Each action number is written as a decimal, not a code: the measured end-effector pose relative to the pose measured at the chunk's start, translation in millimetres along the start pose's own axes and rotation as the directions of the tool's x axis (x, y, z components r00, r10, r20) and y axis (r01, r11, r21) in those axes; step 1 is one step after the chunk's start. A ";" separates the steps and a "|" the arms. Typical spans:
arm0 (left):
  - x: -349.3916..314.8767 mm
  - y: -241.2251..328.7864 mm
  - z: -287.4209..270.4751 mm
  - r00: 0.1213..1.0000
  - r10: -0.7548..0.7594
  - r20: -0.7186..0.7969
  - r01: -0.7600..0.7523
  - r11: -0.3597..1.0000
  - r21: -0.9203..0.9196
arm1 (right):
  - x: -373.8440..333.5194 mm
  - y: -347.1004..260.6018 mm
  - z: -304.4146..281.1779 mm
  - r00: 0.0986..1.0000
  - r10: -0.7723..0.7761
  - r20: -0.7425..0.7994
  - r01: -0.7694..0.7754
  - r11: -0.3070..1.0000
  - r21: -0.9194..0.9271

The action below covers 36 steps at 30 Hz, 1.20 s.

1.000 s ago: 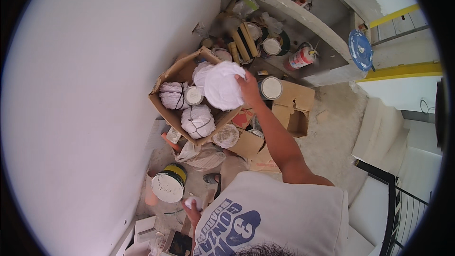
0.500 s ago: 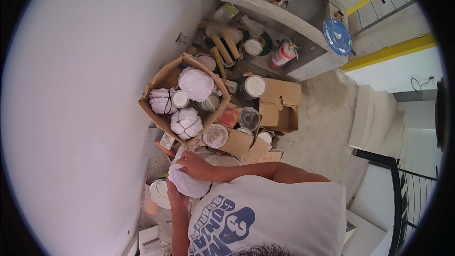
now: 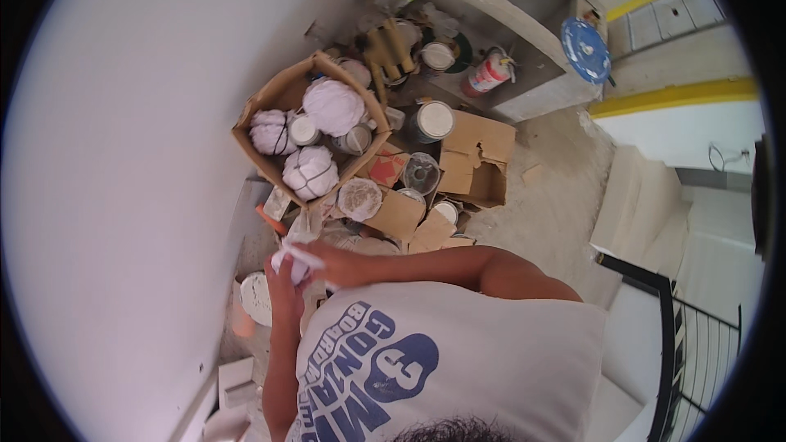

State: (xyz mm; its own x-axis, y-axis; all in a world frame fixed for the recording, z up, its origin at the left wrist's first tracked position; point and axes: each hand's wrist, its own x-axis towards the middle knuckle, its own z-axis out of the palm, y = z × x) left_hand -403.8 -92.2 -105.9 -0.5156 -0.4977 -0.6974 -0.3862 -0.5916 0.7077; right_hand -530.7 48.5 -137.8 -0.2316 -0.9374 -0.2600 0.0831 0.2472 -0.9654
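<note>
Pale wall [image 3: 147, 155] rose at our left; our left hand [image 3: 283, 282] and right hand [image 3: 334, 263] both pinched white cloth [image 3: 306, 255], near the cardboard box [image 3: 282, 90]; light, even tension seemed best.

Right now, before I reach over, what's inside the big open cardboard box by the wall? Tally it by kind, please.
White bundles: 3
Cans: 2
Total visible in the open box: 5
</note>
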 end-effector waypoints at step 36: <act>-78.3 -18.4 -66.8 0.885 0.408 -0.224 -0.204 0.772 0.602 | 69.4 34.3 -15.8 0.996 0.003 0.086 -0.001 1.000 -0.023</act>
State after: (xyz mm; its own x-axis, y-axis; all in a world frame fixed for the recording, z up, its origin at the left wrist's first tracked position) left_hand -305.2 -84.7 -71.9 -0.4424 -0.8240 -0.3540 -0.6534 0.0258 0.7566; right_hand -559.2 -4.2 -189.3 -0.1476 -0.9542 -0.2601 0.0607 0.2538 -0.9654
